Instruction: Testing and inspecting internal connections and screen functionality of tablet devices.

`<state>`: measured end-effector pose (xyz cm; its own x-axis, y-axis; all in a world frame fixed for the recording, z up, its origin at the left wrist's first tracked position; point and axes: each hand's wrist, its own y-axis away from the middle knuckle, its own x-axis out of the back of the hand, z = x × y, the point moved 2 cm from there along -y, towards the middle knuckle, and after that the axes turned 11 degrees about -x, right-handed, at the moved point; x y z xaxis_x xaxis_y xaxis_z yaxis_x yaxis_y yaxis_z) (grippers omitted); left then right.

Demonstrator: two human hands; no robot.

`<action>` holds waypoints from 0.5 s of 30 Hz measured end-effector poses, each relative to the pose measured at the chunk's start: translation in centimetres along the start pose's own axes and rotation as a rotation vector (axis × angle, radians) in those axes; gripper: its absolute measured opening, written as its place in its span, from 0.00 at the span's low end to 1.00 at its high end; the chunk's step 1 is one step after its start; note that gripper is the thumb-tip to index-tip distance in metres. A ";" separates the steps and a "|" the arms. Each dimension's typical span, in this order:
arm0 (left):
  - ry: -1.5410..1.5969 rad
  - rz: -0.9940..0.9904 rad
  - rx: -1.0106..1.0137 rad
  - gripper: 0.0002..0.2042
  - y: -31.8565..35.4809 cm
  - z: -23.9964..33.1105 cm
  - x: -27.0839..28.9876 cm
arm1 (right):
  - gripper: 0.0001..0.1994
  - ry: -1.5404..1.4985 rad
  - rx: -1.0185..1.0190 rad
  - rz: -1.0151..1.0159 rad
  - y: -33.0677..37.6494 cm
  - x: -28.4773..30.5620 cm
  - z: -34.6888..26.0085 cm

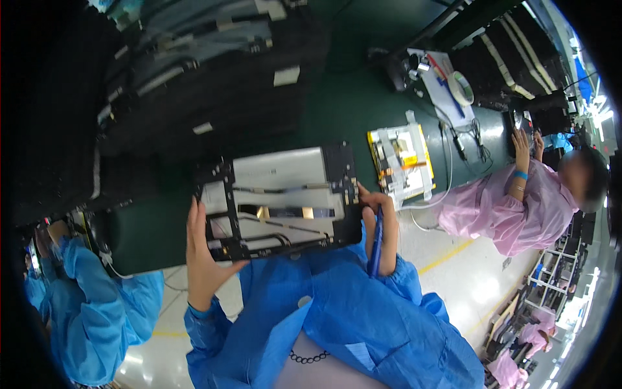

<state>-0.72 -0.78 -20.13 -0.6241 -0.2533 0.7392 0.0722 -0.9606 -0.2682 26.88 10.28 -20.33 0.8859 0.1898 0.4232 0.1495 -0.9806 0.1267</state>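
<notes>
An opened tablet is held up over the table's near edge, its inside facing me. Pale battery panels, black ribbon cables and a dark frame show in it. My left hand grips its left end, thumb along the lower edge and fingers up the side. At the right end, my right hand holds the tablet's edge with bent fingers. That same hand also keeps a slim blue tool, possibly tweezers or a pen, against the palm, pointing down.
Right of the tablet lies a taped stack of yellow-edged battery packs. Beyond are a tape roll, a paper sheet and cables. Dark stacked trays fill the far left. Co-workers in pink and blue sit either side.
</notes>
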 end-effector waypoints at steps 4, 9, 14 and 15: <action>0.046 0.045 -0.039 0.55 0.6 1.2 -0.1 | 0.14 -0.463 0.046 0.064 1.0 1.3 -1.0; 0.299 -0.159 -0.116 0.59 -2.4 4.2 -1.8 | 0.24 -0.382 -0.008 0.175 -1.5 7.7 -2.6; 0.592 -0.362 -0.253 0.55 -7.3 7.6 -4.3 | 0.18 -0.416 -0.014 0.144 -6.8 18.5 -5.7; 0.593 -0.354 -0.262 0.55 -8.0 7.8 -4.1 | 0.17 -0.326 0.020 0.167 -8.3 20.7 -6.6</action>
<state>7.34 7.09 -16.23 -0.8965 0.2420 0.3711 -0.3533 -0.8958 -0.2695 41.02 22.68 -6.69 0.9918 0.0049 0.1279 -0.0030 -0.9981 0.0615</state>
